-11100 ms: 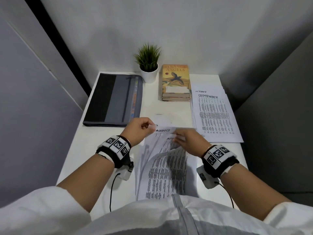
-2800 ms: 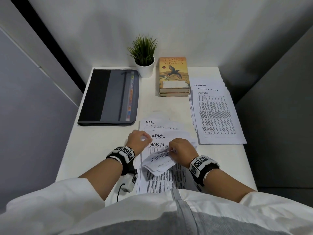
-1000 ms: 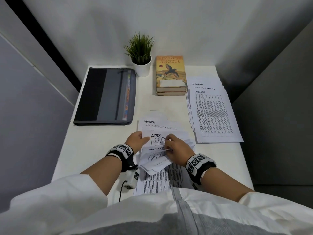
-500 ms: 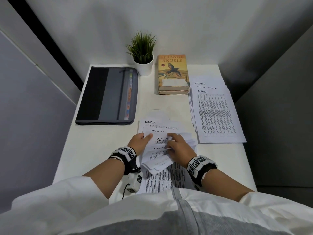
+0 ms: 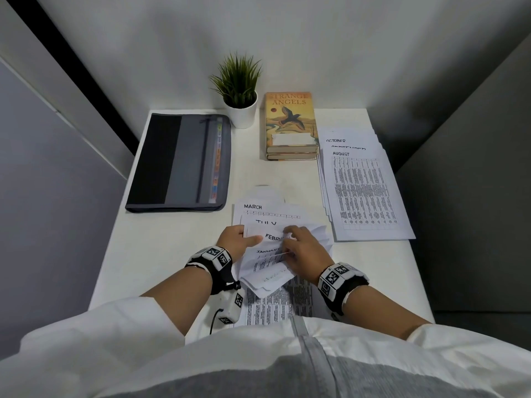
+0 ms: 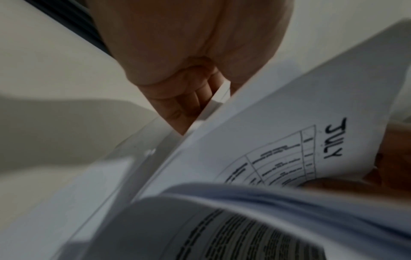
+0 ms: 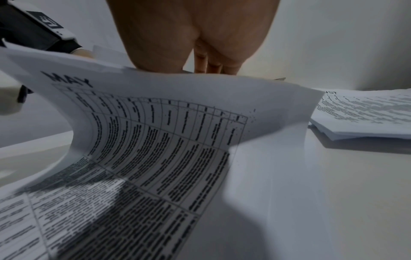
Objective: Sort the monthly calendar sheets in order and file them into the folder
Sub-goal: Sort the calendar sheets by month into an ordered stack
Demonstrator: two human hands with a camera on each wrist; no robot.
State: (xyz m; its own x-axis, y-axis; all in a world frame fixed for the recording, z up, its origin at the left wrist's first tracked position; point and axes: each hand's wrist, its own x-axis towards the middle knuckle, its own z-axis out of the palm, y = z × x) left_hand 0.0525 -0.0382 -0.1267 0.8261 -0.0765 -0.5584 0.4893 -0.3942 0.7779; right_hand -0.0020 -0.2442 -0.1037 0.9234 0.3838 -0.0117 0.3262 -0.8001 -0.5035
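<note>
A loose stack of calendar sheets point(image 5: 270, 254) lies at the near middle of the white desk. Its bent-up top edges show MARCH point(image 5: 253, 206), JULY, FEBRUARY point(image 5: 273, 237) and JANUARY. My left hand point(image 5: 238, 239) holds the stack's left edge, thumb on top; in the left wrist view the JULY sheet point(image 6: 289, 149) curves up beside the fingers point(image 6: 186, 105). My right hand point(image 5: 301, 248) pinches and bends back the sheet tops; a MAY sheet point(image 7: 155, 123) curls under it. The grey and black folder point(image 5: 181, 159) lies shut at the left. A sorted pile with AUGUST point(image 5: 362, 191) on top lies at the right.
A small potted plant point(image 5: 240, 93) and stacked books point(image 5: 290, 124) stand at the back of the desk point(image 5: 172, 239), against the wall. Partition walls close in on both sides. Bare desk shows between the folder and the loose stack.
My right hand has leafed further through the stack: the APRIL heading seen a second ago is folded away and FEBRUARY now shows. Much earlier, AUGUST went onto the right pile.
</note>
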